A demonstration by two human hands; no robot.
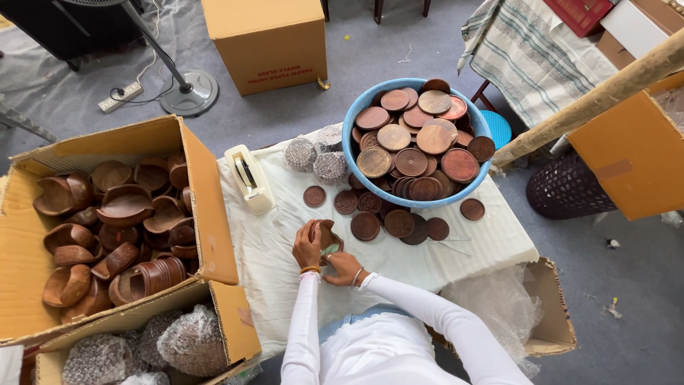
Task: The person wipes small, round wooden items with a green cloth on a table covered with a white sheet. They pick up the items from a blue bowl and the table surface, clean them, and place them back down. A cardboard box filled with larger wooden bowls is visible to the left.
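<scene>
Right now my left hand (306, 246) curls its fingers around the side of a small brown wooden bowl (328, 235), clamped on it; my right hand (343, 267) grips the bowl from below, fingers closed against it; the bowl sits just above the white cloth (285, 271) on the table, near its front edge; loose wooden discs (395, 222) lie just beyond; behind them a blue basin (420, 202) is heaped with more discs; a tape dispenser (249, 178) stands to the left; a cardboard box (206, 192) of wooden bowls sits beside the table.

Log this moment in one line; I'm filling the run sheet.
left hand: on wooden piece | right hand: under it | table: discs, blue tub, tape dispenser
</scene>
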